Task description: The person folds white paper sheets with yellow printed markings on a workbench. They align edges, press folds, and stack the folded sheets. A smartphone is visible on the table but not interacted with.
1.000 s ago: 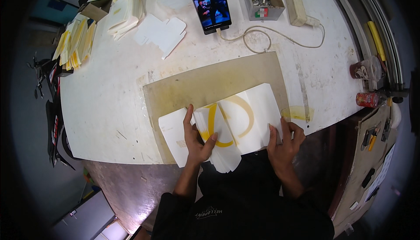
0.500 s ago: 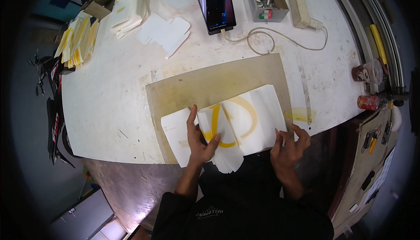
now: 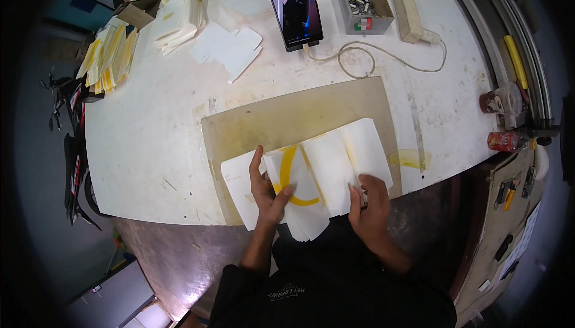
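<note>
In my left hand (image 3: 268, 199) is a thick stack of folded white card blanks (image 3: 296, 175) bearing a curved yellow band, gripped with the thumb on top and the index finger stretched up its left side. A white card sheet (image 3: 326, 166) lies opened out to the right of the stack, with a crease near its right panel. My right hand (image 3: 372, 214) is bent around that sheet's lower right part, thumb and fingers closed at it; the fingertips are partly hidden. Another white blank (image 3: 238, 178) shows beneath my left hand. All rest over a beige board (image 3: 257, 130) at the table's front edge.
A lit phone (image 3: 294, 14) stands at the back, its cable (image 3: 359, 46) running to a white power strip (image 3: 408, 17). Beside it is a grey box (image 3: 377, 24) of small pieces. Stacked blanks (image 3: 179, 20) and a flat cut-out (image 3: 230, 52) lie left; a cup and red can (image 3: 503, 141) sit right.
My right hand has moved left from the sheet's right edge onto its lower part. The yellow arc on the opened sheet no longer shows, and a crease now appears near its right side.
</note>
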The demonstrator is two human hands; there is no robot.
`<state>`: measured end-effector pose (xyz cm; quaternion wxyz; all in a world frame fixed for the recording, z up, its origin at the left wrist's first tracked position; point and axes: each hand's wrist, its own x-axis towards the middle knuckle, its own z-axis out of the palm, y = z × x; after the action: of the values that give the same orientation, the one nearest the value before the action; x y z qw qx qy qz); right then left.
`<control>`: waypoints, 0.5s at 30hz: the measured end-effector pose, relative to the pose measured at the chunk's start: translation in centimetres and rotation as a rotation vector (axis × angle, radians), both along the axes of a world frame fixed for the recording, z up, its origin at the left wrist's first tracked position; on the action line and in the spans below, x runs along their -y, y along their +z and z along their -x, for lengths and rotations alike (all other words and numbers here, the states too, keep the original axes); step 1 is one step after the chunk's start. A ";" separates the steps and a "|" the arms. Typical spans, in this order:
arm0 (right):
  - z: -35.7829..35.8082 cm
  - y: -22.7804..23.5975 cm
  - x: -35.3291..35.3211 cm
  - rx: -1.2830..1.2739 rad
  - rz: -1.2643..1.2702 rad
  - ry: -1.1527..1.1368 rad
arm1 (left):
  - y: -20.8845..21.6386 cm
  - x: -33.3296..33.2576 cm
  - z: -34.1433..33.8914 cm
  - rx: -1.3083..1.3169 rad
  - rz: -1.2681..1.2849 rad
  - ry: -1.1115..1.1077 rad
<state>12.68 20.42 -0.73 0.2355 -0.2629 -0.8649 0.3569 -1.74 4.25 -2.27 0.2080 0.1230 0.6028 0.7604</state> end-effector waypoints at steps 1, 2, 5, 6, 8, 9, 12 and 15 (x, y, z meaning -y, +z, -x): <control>0.1 0.0 -0.3 0.036 0.021 0.002 | 0.2 0.0 0.1 0.016 -0.006 0.000; 0.3 0.2 -0.5 0.072 0.043 0.004 | 0.3 -0.1 0.1 0.033 -0.012 0.000; 1.0 0.7 -0.7 0.148 0.055 0.001 | 0.1 -0.1 0.0 0.006 0.016 -0.005; 1.2 0.9 -0.7 0.168 0.051 -0.002 | 0.1 -0.1 0.0 0.003 0.015 -0.007; 1.1 0.7 -0.8 0.189 0.107 0.004 | 0.1 0.1 -0.2 0.005 0.021 -0.002; 1.3 0.8 -0.9 0.199 0.135 0.007 | 0.0 0.2 -0.3 0.002 0.024 0.008; 1.7 1.8 -1.0 0.194 0.253 0.032 | -0.5 0.3 -0.2 -0.004 0.035 0.026; 1.7 1.5 0.8 -0.060 0.272 0.034 | -0.1 -0.4 -0.4 -0.028 0.084 -0.001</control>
<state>10.96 19.65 0.74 0.2175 -0.2671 -0.8054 0.4824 -1.34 4.68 -2.33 0.2049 0.1247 0.6371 0.7325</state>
